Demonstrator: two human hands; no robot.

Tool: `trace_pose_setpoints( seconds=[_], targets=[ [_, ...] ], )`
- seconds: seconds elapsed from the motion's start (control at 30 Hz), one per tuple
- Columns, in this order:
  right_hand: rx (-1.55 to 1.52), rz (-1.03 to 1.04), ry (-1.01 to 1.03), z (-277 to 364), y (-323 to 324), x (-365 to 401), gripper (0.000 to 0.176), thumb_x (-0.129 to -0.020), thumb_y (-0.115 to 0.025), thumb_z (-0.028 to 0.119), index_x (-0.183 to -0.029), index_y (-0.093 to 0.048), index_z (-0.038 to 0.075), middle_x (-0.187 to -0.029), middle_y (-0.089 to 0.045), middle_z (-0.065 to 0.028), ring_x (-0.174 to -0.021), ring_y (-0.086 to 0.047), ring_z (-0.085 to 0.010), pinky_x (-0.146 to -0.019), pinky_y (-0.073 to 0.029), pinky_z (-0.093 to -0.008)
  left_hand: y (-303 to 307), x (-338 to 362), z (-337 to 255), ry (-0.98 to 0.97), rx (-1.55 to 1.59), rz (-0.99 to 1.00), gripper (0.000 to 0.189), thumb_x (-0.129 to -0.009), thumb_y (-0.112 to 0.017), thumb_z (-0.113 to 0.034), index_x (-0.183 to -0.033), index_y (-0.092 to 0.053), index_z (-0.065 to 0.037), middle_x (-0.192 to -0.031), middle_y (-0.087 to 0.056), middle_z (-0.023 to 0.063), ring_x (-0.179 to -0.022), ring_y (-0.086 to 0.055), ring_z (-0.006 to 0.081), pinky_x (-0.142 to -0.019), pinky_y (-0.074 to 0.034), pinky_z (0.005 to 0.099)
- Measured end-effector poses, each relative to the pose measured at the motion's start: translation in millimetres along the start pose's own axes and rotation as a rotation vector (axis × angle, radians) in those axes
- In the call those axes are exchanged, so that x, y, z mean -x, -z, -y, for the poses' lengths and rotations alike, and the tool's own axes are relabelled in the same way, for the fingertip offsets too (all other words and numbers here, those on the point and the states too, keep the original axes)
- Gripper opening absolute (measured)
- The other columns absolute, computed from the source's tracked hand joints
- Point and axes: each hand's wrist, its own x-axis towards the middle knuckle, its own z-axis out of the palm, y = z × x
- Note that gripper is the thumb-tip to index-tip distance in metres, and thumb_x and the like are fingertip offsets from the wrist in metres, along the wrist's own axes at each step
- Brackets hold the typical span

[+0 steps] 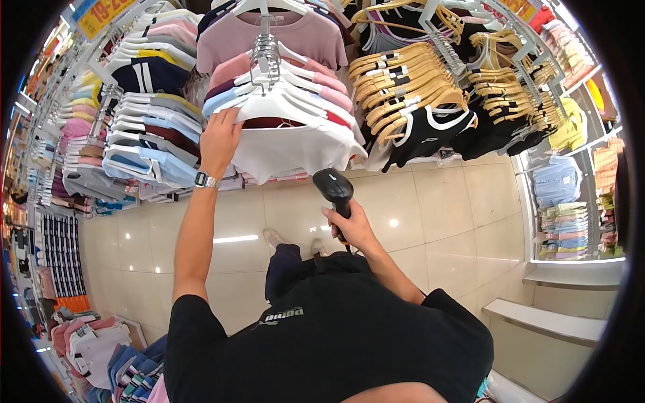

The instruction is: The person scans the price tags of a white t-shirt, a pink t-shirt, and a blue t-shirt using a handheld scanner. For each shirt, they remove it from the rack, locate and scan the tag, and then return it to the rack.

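My left hand [219,140], with a watch on the wrist, has its fingers closed over the left shoulder of a white shirt [289,148]. This shirt hangs at the front of a rack on a white hanger [275,109]. Behind it hang pink, light blue and dark red tops on more white hangers. In my right hand [356,227] is a black barcode scanner [334,185], gripped by its handle. The scanner's head points up toward the rack, just below the shirt's hem and apart from it.
Folded-looking rows of shirts [151,127] hang at the left. Black tank tops [430,138] on wooden hangers [403,80] hang to the right. Metal rack arms [443,50] stick out toward me. A white shelf [547,319] stands at the lower right, and clothes [101,349] lie at the lower left.
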Motion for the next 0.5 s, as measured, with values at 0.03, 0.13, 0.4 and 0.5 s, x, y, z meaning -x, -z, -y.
trace_pose_setpoints(
  seconds=[0.03,0.13,0.4,0.5],
  targets=[
    [-0.003,-0.005,-0.006,-1,1,2,0.028,-0.09,-0.071,0.016,-0.103,-0.052,0.0,-0.067,-0.056,-0.0026,-0.051,-0.055,-0.0104,-0.048,-0.046,-0.0268,6,-1,-1,0.009,-0.006,-0.004,0.028,-0.087,-0.069,-0.017,-0.113,-0.064,-0.007,-0.106,-0.066,0.0089,-0.097,-0.061,0.0299,-0.08,-0.052,0.0397],
    [-0.016,-0.007,-0.01,-9,6,5,0.03,-0.09,-0.072,0.018,-0.106,-0.053,0.001,-0.066,-0.055,-0.0014,-0.052,-0.055,-0.01,-0.048,-0.045,-0.0267,29,0,-6,-0.012,-0.005,-0.037,0.03,-0.086,-0.07,-0.017,-0.114,-0.065,-0.008,-0.105,-0.065,0.0067,-0.096,-0.061,0.0285,-0.078,-0.052,0.0385],
    [-0.081,-0.034,0.164,-13,5,19,0.02,-0.089,-0.072,0.015,-0.092,-0.058,0.001,-0.069,-0.059,-0.0015,-0.056,-0.055,-0.0081,-0.052,-0.045,-0.0261,76,59,-33,0.107,0.53,0.414,0.029,-0.086,-0.071,-0.017,-0.11,-0.06,-0.004,-0.098,-0.058,0.0115,-0.092,-0.058,0.0258,-0.081,-0.047,0.0332],
    [-0.069,-0.067,0.199,-23,6,18,0.019,-0.089,-0.073,0.014,-0.094,-0.06,0.001,-0.076,-0.064,-0.0027,-0.064,-0.058,-0.0076,-0.058,-0.048,-0.0255,63,104,-59,0.35,0.781,0.608,0.034,-0.09,-0.07,-0.017,-0.116,-0.055,-0.001,-0.101,-0.059,0.0089,-0.095,-0.056,0.017,-0.083,-0.046,0.0307]
  ],
)
